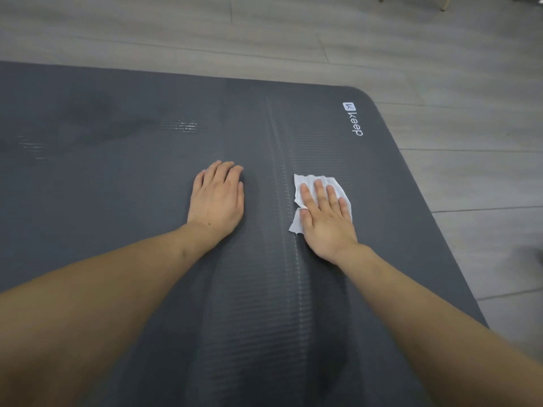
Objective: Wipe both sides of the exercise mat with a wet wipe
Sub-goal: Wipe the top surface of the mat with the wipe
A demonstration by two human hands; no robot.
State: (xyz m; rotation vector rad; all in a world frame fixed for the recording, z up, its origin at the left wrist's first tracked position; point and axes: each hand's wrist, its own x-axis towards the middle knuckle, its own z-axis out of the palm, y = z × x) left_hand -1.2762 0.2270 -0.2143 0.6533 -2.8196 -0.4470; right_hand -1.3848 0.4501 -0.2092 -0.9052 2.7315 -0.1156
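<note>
The mat (117, 201) is dark grey with fine parallel ribbing and darker patches toward its left edge. A white logo (353, 118) is printed near its far right corner. The wipe (308, 180) is white; the floor (293, 33) shows grey wood-grain planks.

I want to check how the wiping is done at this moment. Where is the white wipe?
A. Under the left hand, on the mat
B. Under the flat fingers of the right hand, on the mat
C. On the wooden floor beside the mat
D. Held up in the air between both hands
B: the wipe lies on the mat beneath the straight fingers of the right hand, while the left hand rests bare on the mat.
</note>
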